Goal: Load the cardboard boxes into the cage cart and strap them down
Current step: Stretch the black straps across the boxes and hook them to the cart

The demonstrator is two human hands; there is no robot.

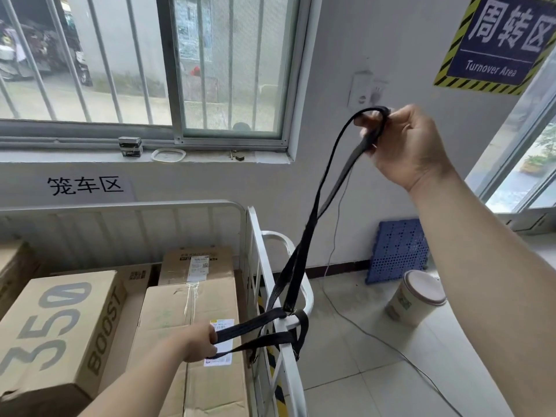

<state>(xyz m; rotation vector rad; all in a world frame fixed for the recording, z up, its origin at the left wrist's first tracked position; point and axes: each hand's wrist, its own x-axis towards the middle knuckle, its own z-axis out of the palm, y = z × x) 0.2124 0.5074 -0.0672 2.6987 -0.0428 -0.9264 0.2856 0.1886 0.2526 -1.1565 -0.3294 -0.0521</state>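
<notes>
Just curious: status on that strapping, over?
Left hand grips strap over boxes; right hand holds its loop high. Strap wound round cart rail. Nothing blocking.

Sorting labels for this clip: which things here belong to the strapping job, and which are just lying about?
Job: strap, gripped by left hand and right hand; boxes; cart.
Lying about: bucket; blue panel; small box and ring on the sill.

The 350 BOOST box (54,335) runs off the left edge; the blue sign (505,40) is cropped; the shipping label (222,358) print is illegible.
</notes>
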